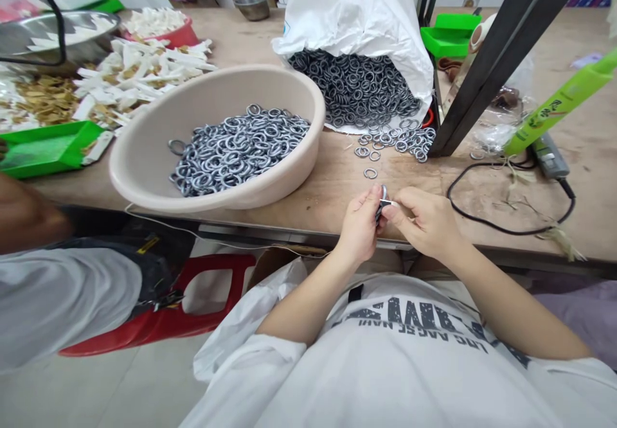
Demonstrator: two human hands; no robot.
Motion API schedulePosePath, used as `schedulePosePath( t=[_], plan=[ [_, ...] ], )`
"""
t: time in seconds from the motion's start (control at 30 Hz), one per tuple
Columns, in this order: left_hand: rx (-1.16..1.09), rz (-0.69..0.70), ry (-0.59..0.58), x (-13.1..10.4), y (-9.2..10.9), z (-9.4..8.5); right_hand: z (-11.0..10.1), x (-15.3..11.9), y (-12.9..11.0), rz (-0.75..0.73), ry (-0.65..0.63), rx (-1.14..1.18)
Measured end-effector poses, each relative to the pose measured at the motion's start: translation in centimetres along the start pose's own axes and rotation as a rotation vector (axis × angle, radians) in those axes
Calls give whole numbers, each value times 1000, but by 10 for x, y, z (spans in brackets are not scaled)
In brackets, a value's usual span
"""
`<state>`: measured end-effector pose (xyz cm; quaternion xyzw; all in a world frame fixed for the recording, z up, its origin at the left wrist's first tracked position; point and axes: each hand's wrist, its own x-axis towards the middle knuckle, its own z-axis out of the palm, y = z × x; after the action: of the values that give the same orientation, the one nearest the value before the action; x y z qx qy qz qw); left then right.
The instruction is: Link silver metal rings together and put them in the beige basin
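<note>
My left hand [359, 225] is closed at the table's front edge, its fingers around a grey metal ring [384, 191]. Beside it, my right hand [429, 221] pinches at a small dark piece with a pale edge [385, 203], too small and covered to name. The two hands almost touch. Just beyond them lies a single loose ring [370, 173]. A pale plastic basin [144, 171] to the left holds many similar rings. Behind the hands, a white sack [357, 17] lies with its mouth towards me, dark rings spilling out onto the wooden table [332, 184].
A dark metal post [486, 68] rises right of the sack. Further right are a black cable [506, 229] and a lime-green packet [559, 103]. White pieces [144, 71] and a green tray [53, 148] lie left. Another person's arm [29, 216] shows near a red stool [212, 322].
</note>
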<state>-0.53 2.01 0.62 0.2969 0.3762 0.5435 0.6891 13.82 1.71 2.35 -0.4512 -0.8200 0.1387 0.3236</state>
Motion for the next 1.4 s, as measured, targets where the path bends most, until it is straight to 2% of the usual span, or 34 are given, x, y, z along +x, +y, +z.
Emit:
schedulePosePath(
  t=[0.17, 0.33, 0.4, 0.5, 0.6, 0.7, 0.83, 0.97, 1.03, 1.1, 1.27, 1.33, 1.4],
  plan=[
    [20, 10, -14, -1, 0, 0, 0, 1, -2, 1, 11, -5],
    [54, 0, -26, -1, 0, -3, -1, 4, 2, 41, -66, 7],
    [86, -12, -70, -5, 0, -7, -2, 13, 16, 128, -8, 26],
    [100, -62, -163, -10, 1, -15, 0, 39, 45, 312, 160, 9],
    [67, -85, -100, -10, 6, -27, 12, 68, 61, 270, 37, -123],
    [75, -39, -7, -5, 13, -39, 34, 90, 60, 178, -130, -242],
    [-8, -37, 38, 3, 24, -50, 52, 104, 61, 156, -168, -269],
    [-208, -133, 94, 13, 28, -49, 43, 96, 65, 242, -101, 50],
    [-194, -130, 116, 18, 24, -41, 36, 82, 57, 268, -28, 288],
    [-104, -63, 114, 22, 16, -30, 31, 65, 42, 284, 72, 452],
    [84, 153, 39, 21, -8, -6, 30, 30, 7, 306, 335, 438],
    [110, 177, 16, 18, -10, -3, 29, 23, 3, 307, 357, 476],
    [133, 189, 6, 15, -8, -3, 27, 19, 4, 280, 313, 560]
  ],
)
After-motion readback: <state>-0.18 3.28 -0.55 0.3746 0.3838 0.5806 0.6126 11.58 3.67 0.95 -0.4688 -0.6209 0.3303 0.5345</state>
